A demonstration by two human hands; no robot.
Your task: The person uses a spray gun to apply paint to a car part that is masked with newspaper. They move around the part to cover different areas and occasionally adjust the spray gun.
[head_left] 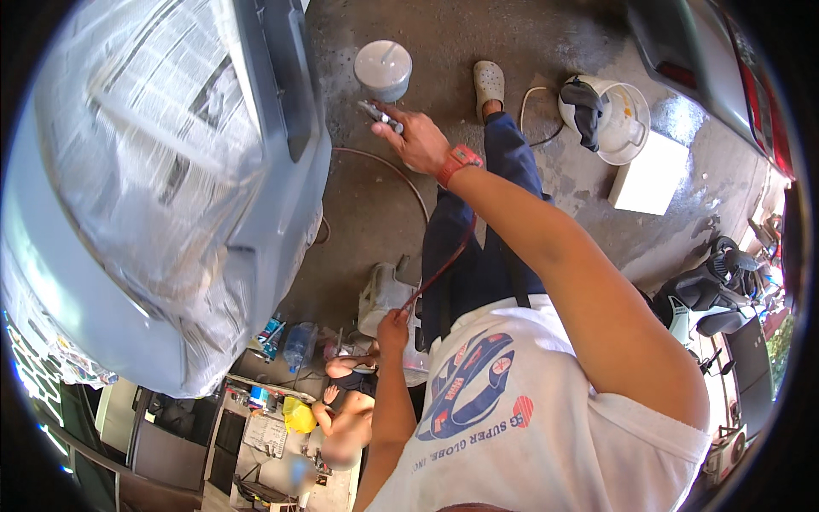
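The gun (pixel 383 116) is held ahead of the body in the right hand (pixel 424 143), by which the fingers are curled about its body; how far the trigger is drawn cannot be told. The cup (pixel 383 72) is seen just beyond the gun and appears to be mounted on it, though the join is not clearly shown. The hose (pixel 441 270) is gripped low at the left side in the left hand (pixel 393 331), which is closed around it; from there it is led up across the trousers (pixel 450 299) toward the right forearm, where its further course is hidden.

The governing relation is judged to be that between gun and car (pixel 94 311). The car is placed to the person's left, its upper part covered by a pale sheet (pixel 171 128). The gun's long axis is slanted forward and leftward, so that its far end is directed obliquely to the car's side. The two are near but apart, a strip of floor (pixel 337 192) being visible between them. The right arm is carried across the front of the body; by it the gun is borne forward of the left hand, which is set well back, nearer the trunk.
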